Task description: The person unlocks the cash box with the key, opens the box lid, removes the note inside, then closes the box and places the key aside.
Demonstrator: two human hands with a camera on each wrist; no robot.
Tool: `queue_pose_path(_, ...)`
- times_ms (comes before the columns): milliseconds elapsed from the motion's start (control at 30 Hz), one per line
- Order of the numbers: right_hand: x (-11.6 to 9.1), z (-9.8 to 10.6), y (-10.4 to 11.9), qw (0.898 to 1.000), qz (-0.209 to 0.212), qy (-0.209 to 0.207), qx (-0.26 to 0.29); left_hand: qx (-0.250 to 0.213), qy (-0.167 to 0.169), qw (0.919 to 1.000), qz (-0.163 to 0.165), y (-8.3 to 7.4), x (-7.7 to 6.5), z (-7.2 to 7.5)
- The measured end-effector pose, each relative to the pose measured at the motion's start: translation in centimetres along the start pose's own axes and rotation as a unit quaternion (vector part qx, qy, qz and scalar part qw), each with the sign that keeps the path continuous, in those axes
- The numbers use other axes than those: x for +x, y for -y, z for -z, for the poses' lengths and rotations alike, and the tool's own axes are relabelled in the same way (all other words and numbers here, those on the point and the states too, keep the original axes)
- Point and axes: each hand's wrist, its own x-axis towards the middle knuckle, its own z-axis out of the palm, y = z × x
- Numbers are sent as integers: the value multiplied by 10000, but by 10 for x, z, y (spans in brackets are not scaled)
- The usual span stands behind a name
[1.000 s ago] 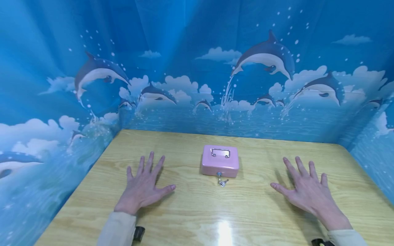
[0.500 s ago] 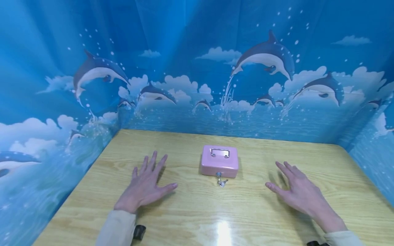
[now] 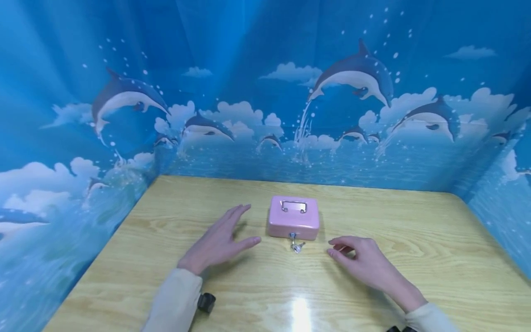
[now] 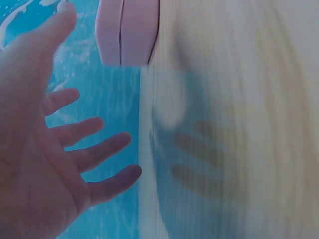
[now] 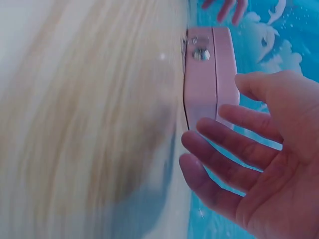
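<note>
A pink cash box [image 3: 293,219] with a metal carry handle [image 3: 294,206] on its lid stands closed on the wooden table. From the lock on its front hang small silver keys [image 3: 297,247]. My left hand [image 3: 220,242] is to the left of the box, fingers extended and thumb spread toward it, holding nothing. On the other side, my right hand [image 3: 365,260] hovers over the table with loosely bent fingers, thumb and index apart, also without anything in it. In the right wrist view the box [image 5: 204,79] shows its lock [image 5: 201,54] beyond my fingertips.
A blue curtain [image 3: 232,83] printed with dolphins and clouds closes off the back and both sides of the table. The wooden tabletop [image 3: 257,295] stretches around the box, with a bright light reflection near its front.
Both hands have moved inward toward the box, the left to the right and the right to the left. Their spread fingers have drawn together; the right hand's are now bent. The box stays put.
</note>
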Motion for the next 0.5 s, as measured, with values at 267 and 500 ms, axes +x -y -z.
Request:
queue_pose_path(267,12,-16,14,9973,-129,619,386,-742,250,9964,-333,-19,32,-20)
queue_pose_path(500,31,-30,26,9911,-278,993,838,-419,459,9973,-382,-23,56,-20)
